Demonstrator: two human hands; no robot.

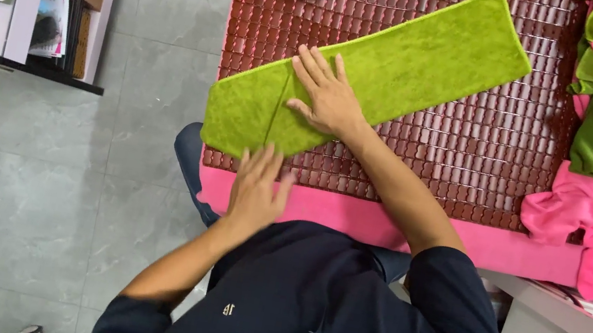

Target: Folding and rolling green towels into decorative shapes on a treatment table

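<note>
While the long towel lies slanted toward the bench's far corner, the right hand presses flat on it, the left hand flat at the near edge.

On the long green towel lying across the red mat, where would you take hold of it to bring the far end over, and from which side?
Probably the far short edge of the long green towel, at its two corners, coming from above and beyond that end. The strip lies flat and diagonal on the red mat, and that end is free. The right hand pins the near part; the left hand rests at the near edge.
</note>
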